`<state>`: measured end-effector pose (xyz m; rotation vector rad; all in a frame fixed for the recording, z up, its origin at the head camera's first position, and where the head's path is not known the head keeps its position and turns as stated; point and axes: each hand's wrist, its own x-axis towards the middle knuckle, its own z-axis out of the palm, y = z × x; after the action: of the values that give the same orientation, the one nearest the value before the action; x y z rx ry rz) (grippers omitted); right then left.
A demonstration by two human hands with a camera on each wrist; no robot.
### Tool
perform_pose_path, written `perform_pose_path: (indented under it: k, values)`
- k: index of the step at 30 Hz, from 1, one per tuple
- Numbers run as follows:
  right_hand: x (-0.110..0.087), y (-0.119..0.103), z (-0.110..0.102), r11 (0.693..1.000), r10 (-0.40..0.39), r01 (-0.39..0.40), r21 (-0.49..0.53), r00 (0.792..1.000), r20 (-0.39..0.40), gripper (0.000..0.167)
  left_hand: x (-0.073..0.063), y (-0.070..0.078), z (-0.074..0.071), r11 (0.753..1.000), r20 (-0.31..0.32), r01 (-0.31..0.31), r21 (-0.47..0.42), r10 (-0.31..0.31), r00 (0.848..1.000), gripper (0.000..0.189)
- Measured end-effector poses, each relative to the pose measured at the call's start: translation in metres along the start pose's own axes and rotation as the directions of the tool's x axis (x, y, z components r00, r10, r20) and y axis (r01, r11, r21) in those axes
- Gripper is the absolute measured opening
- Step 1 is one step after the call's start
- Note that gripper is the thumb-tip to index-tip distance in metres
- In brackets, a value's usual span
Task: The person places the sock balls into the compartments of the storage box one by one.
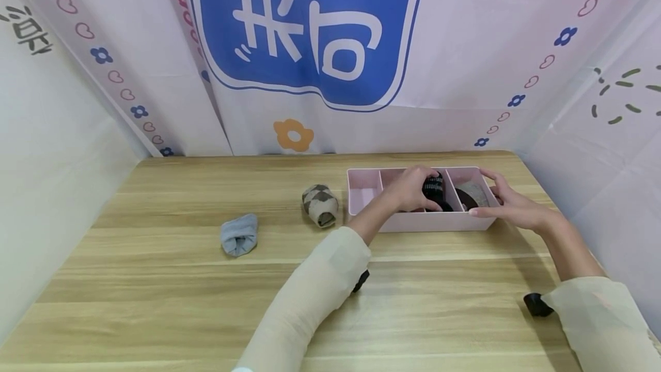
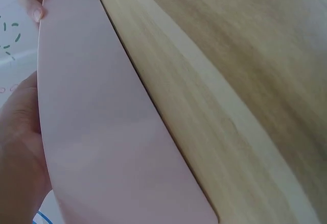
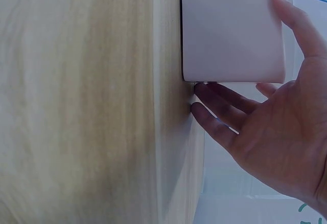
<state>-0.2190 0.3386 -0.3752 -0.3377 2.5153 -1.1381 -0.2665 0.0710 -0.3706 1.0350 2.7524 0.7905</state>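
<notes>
A long pink divided box [image 1: 423,223] stands on the wooden table, right of centre. My left hand [image 1: 410,188] reaches down into it, with thumb and fingers around a rolled black sock [image 1: 434,188] with pale marks. My right hand [image 1: 516,205] grips the box's right end, thumb on the front rim and forefinger towards the back corner. In the right wrist view, other fingers of the right hand [image 3: 286,127] lie by the end wall. The rightmost compartment holds a grey and dark brown sock [image 1: 471,193]. The left wrist view shows mostly the box's front wall [image 2: 102,106].
Left of the box sits a rolled beige and brown patterned sock [image 1: 320,205]. Further left lies a rolled blue-grey sock [image 1: 239,235]. A printed cloth [image 1: 454,73] hangs behind the table [image 1: 181,303], and white walls flank it.
</notes>
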Motion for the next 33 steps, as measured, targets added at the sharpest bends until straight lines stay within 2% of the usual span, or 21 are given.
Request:
perform_pose_path:
  k: [9,17,22,27,33]
  values:
    - [0.001,0.001,0.001,1.000,-0.002,0.002,-0.013,1.000,-0.001,0.108,-0.004,-0.002,-0.004,1.000,0.033,-0.023,0.005,0.023,0.999,0.076]
    - [0.000,0.001,0.000,1.000,0.005,-0.005,-0.023,1.000,0.002,0.108,-0.014,-0.002,-0.015,0.995,0.042,-0.026,-0.094,0.030,0.999,0.061]
    - [0.000,0.000,-0.001,1.000,0.015,-0.015,-0.019,1.000,0.002,0.110,-0.021,-0.003,-0.022,0.992,0.053,-0.075,-0.103,0.080,0.995,0.056]
    - [0.000,0.000,0.000,1.000,0.017,-0.017,-0.018,1.000,0.005,0.110,-0.032,-0.002,-0.027,0.991,0.046,-0.132,-0.029,0.134,0.990,0.052]
    - [-0.001,0.000,0.000,1.000,0.017,-0.017,-0.021,1.000,0.003,0.111,-0.049,-0.004,-0.036,0.986,0.021,-0.143,-0.085,0.145,0.989,0.051]
